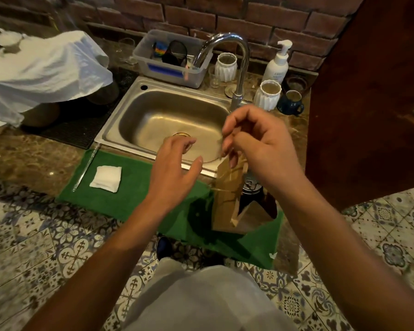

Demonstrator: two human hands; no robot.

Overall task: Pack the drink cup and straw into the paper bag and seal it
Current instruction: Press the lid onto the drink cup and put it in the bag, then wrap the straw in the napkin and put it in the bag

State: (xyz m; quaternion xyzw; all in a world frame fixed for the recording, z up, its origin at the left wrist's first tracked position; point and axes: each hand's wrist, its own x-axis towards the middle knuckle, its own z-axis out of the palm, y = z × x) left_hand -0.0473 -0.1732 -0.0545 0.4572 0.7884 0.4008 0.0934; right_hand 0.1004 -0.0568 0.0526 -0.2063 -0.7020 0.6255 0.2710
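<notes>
A brown paper bag [225, 189] with twine handles stands tilted on the green mat [134, 187] in front of the sink. My right hand [261, 144] pinches its top edge and handles from above. A dark drink cup [249, 187] with a label shows just right of the bag's front panel; I cannot tell whether it sits inside the bag or behind it. My left hand [175, 173] hovers to the left of the bag with its fingers spread, holding nothing. The long straw [85, 170] in a clear wrapper lies at the mat's left edge.
A folded white napkin [105, 179] lies on the mat next to the straw. Behind are the steel sink [120, 120], tap [239, 68], plastic tub [170, 70], white ribbed cups [267, 96], soap pump [276, 65] and blue mug [290, 103]. A wooden panel [368, 103] stands close on the right.
</notes>
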